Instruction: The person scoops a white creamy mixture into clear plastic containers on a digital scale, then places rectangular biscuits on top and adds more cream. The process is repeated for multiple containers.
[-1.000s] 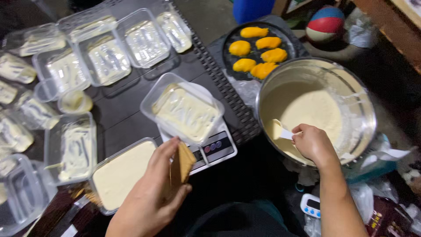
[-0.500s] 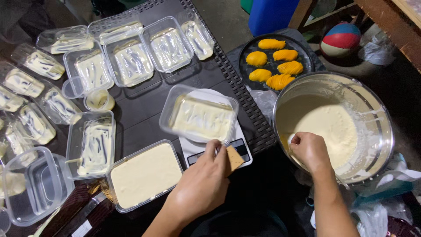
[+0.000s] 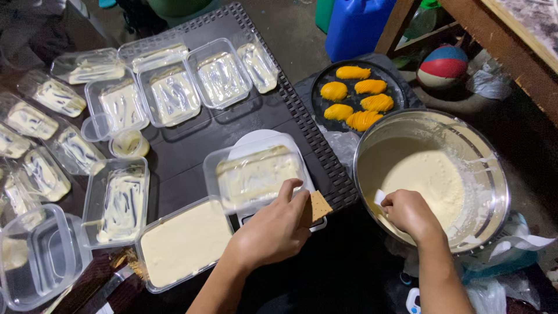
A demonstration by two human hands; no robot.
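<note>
My left hand (image 3: 273,229) holds brown crackers (image 3: 317,206) and its thumb touches the near edge of a clear plastic tub (image 3: 256,174) smeared with cream. That tub rests on a white kitchen scale (image 3: 258,139). My right hand (image 3: 410,214) grips a white spatula (image 3: 379,196) inside a large steel bowl (image 3: 491,168) of pale yellow cream. A tub (image 3: 183,244) filled level with cream sits just left of my left hand.
Several cream-smeared clear tubs (image 3: 174,93) cover the dark woven table (image 3: 273,107). A black tray of mango slices (image 3: 354,96) lies behind the bowl. A blue jug (image 3: 354,26), a striped ball (image 3: 444,64) and plastic bags (image 3: 517,250) lie around.
My left hand moved right and forward with the crackers and now touches the tub on the scale, which has shifted slightly left. My right hand stays in the bowl.
</note>
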